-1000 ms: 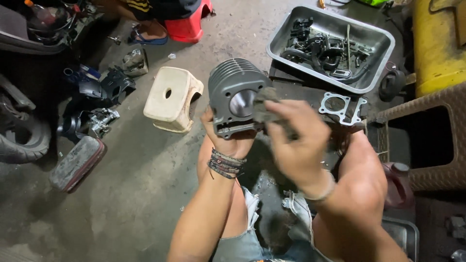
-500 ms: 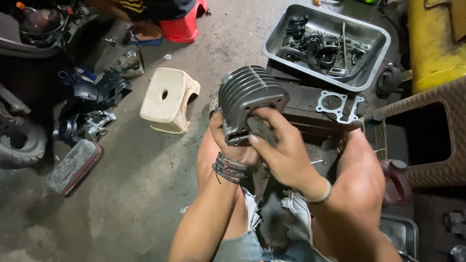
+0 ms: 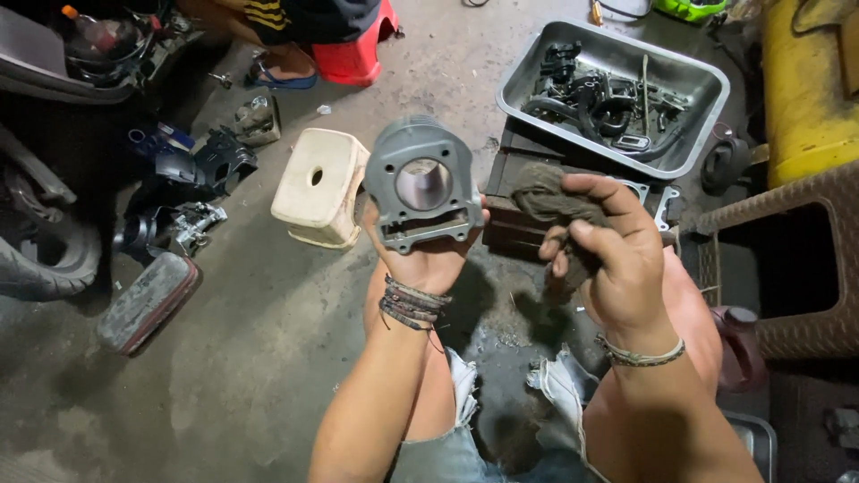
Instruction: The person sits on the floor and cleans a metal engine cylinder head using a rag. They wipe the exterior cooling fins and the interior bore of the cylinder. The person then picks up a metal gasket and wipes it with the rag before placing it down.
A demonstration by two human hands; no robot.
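Right hand [image 3: 617, 259] with dark rag [image 3: 550, 201] has pulled off the engine cylinder [image 3: 420, 188], now apart to its right. Left hand [image 3: 429, 255] has turned the cylinder so its bore faces the camera.

The grey cast-metal engine cylinder [image 3: 420, 186] looks matt and slightly grainy outside, while its round bore shines smooth and polished. The brown-grey rag [image 3: 553, 207] is coarse, worn cloth, dull and grimy. The rectangular metal tray [image 3: 707, 107] has a brushed, faintly glossy steel finish. The cream plastic stool [image 3: 318, 186] is smooth but scuffed. The grey concrete floor [image 3: 233, 376] looks rough, stained and matt.
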